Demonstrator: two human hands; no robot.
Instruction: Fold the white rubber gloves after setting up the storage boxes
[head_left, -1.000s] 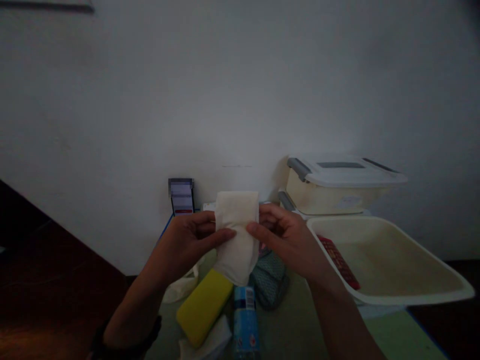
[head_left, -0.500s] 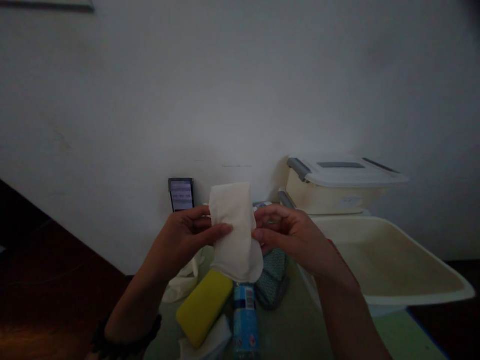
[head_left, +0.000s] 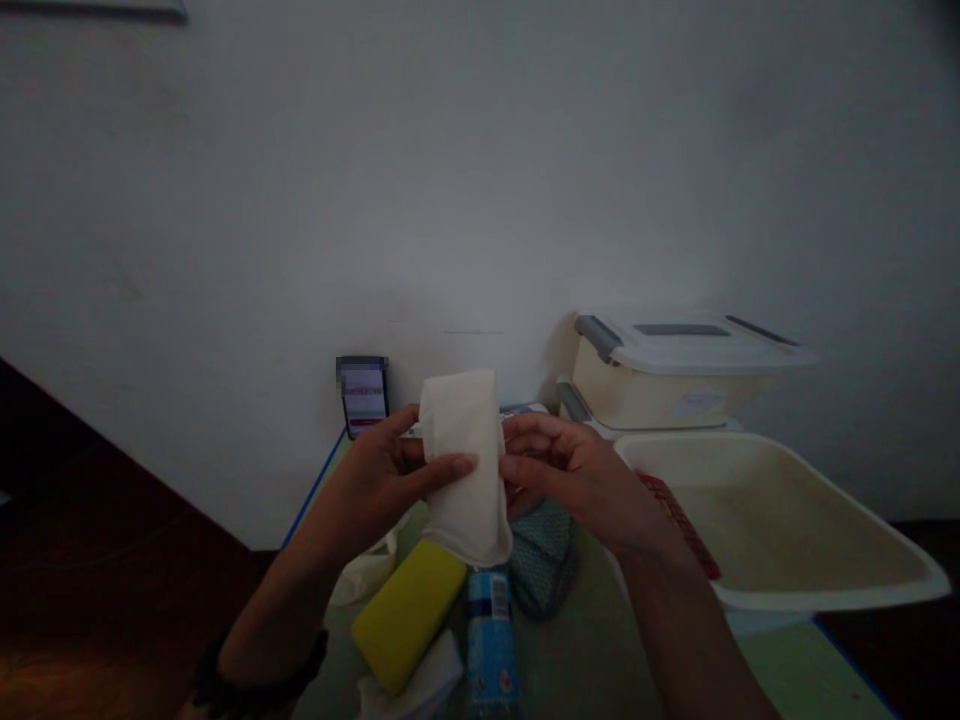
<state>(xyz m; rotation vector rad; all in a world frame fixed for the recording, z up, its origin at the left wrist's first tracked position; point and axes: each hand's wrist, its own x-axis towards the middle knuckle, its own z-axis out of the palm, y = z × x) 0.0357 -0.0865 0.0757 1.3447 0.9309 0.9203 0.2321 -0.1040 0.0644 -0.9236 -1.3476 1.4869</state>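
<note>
A folded white cloth (head_left: 463,430) is held upright in front of me, above the table. My left hand (head_left: 390,470) pinches its left side, thumb across the front and fingers behind. At the right edge, my right hand (head_left: 566,470) grips the cloth between thumb and fingers. Below it lie a yellow sponge (head_left: 409,615), a blue-labelled bottle (head_left: 492,640) and a grey-green textured cloth (head_left: 544,555). Another white cloth (head_left: 420,680) lies partly under the sponge, and a whitish cloth-like item (head_left: 366,578) sits behind my left wrist.
A phone (head_left: 365,395) leans against the wall at the back left. To the right stand a wide cream basin (head_left: 795,520) with a red grid-like item (head_left: 679,520) at its near left side, and a lidded storage box (head_left: 675,385) behind it. The green table (head_left: 810,665) has a blue edge.
The cloth's right side has been drawn in, so it looks narrower. My right hand has shifted slightly left, exposing more of the red item by the basin.
</note>
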